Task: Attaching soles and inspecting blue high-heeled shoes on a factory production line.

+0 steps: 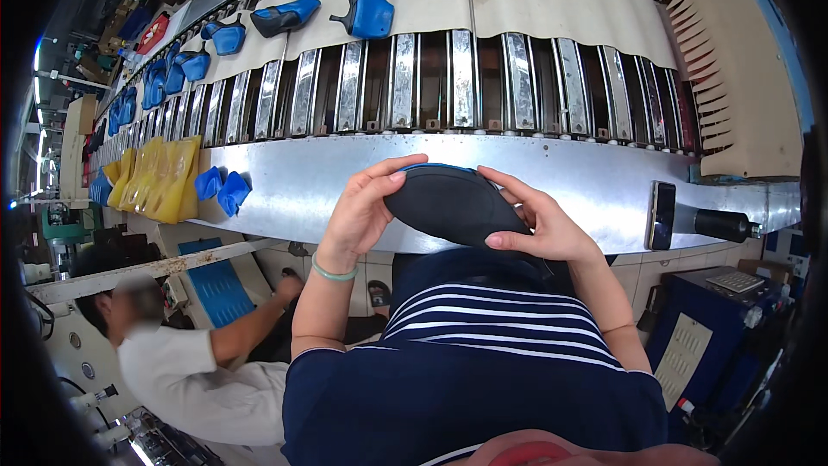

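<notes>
We hold the dark shoe sole (453, 204) above the metal shelf (293, 185), left hand (358, 211) and right hand (543, 224) curled round its edges; it looks light, bendy, best gripped by its rims.

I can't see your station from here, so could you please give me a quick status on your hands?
Left hand and right hand both gripping the dark shoe sole. Held above the metal ledge. Nothing in the way.
</notes>
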Motion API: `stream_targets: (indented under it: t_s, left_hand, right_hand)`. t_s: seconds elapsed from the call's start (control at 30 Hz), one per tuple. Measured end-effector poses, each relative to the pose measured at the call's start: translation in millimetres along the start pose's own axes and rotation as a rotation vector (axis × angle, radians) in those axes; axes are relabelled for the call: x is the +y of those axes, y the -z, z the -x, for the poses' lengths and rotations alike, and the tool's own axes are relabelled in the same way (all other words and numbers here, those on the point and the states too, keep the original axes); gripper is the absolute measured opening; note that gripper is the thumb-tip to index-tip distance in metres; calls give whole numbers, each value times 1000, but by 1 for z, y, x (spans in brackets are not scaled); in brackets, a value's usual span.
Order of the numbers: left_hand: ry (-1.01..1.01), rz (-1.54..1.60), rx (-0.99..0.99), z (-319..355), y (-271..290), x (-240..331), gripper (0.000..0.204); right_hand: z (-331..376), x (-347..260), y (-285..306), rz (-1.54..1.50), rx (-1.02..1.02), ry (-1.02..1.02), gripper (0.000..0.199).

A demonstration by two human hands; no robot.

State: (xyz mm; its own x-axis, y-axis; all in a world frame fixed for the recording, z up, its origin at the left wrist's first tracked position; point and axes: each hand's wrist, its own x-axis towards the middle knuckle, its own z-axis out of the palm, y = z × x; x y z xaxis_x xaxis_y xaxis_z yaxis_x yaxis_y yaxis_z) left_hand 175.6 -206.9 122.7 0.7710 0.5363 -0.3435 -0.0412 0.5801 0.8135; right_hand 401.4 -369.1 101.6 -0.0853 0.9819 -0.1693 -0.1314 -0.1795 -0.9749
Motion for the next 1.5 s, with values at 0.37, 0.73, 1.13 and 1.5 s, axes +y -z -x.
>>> stream_targets:
  t_s: [0.37, 0.73, 1.13, 1.5]
  left_hand:
    - [-175, 332, 112, 22, 59, -80, 41]
    - [-260, 602, 20, -5, 77, -165, 43]
    - [-180, 730, 56, -2, 31, -186, 45]
    - [-19, 594, -128, 25, 24, -203, 26]
  right_hand:
    - [-21, 6, 11, 216, -283, -85, 96]
    - [7, 54, 85, -169, -423, -278, 100]
    - [60, 112, 35, -805, 423, 328, 58]
    - [33, 80, 21, -603, 908, -115, 22]
